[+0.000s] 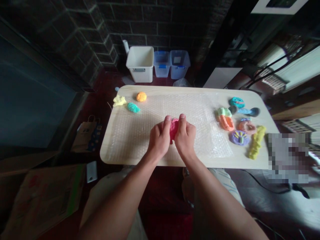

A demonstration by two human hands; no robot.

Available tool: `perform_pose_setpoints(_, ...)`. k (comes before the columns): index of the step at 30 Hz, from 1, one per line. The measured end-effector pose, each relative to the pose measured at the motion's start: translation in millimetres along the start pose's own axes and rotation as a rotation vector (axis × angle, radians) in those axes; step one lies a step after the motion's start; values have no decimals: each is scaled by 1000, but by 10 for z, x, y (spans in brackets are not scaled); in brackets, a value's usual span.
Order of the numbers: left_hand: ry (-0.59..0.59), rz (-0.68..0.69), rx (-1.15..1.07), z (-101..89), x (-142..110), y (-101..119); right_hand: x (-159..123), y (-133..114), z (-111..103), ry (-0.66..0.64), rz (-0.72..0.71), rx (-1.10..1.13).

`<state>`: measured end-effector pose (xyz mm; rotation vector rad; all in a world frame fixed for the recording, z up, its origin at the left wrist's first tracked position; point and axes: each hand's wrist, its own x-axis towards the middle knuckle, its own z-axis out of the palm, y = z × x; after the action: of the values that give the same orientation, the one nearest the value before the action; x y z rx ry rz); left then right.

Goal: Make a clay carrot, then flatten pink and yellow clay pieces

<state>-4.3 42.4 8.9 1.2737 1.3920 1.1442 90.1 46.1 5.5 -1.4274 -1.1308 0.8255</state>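
A lump of deep pink modelling clay [173,128] is gripped between my two hands, above the middle of the table's near half. My left hand [160,136] curls round its left side, thumb on top. On the right side my right hand [185,135] does the same, its thumb also pointing away from me. The fingers underneath are mostly hidden. Bubble wrap [140,140] covers much of the table below. At the far left lie an orange clay ball [141,96], a teal clay lump [133,107] and a pale yellow clay lump [119,101].
Shaped clay pieces sit on the table's right side, among them a purple disc [239,137], a yellow strip [257,142] and an orange ring [226,123]. Beyond the pale wooden table [180,88] stand a white bin [140,65] and two clear tubs [179,65]. Cardboard [47,196] lies lower left.
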Motion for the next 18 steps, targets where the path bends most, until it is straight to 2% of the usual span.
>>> perform_pose_setpoints(2,-2,33,82,-5,14,-26,45,64,-1,-18,32,-6)
perform_pose_setpoints(6,72,126,202,40,74,-46,116,142,27,-78,145,90)
perform_pose_setpoints(9,87,116,153,99,96,-21,151,137,46,-49,242,214)
perform_pose_setpoints(12,40,78,101,140,93,-12,169,110,5,-50,317,278)
perform_pose_setpoints(15,19,26,109,162,107,-80,179,103,-97,-107,268,239)
perform_pose_setpoints(18,75,-69,32,176,160,-177,193,128,-204,-154,66,99)
